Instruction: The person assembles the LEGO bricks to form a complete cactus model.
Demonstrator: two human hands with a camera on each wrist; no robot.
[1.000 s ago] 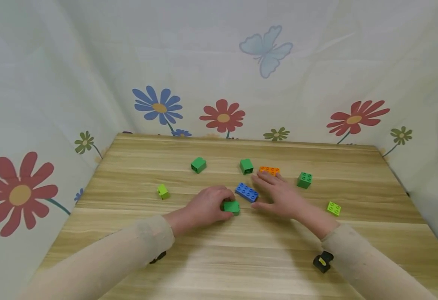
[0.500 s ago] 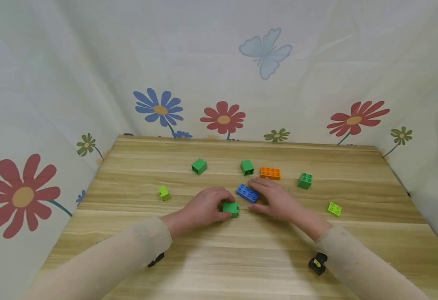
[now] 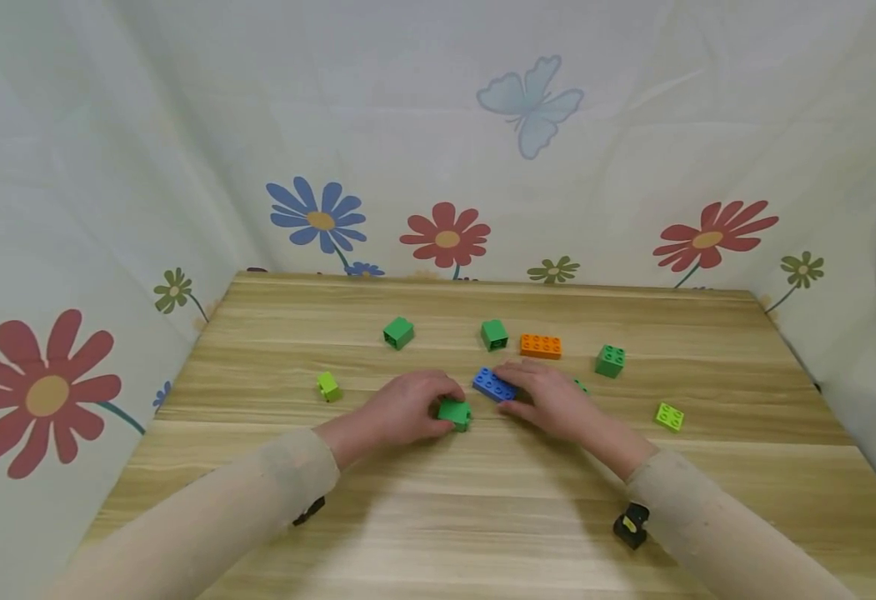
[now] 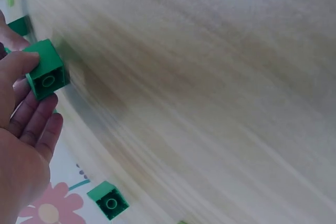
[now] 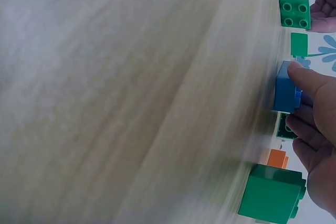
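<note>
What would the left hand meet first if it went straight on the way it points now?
Leading with the four-stud green brick it holds, the left hand would probably meet the blue toy brick first, where the right hand grips it. Depth is hard to judge here.

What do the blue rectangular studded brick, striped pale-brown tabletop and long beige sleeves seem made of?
Blue rectangular studded brick: probably hard plastic, smooth; crisp edges.
Striped pale-brown tabletop: wood or laminate, low sheen; grain fits either.
Long beige sleeves: likely fabric, matte; slightly uneven, soft-looking surface.
</note>
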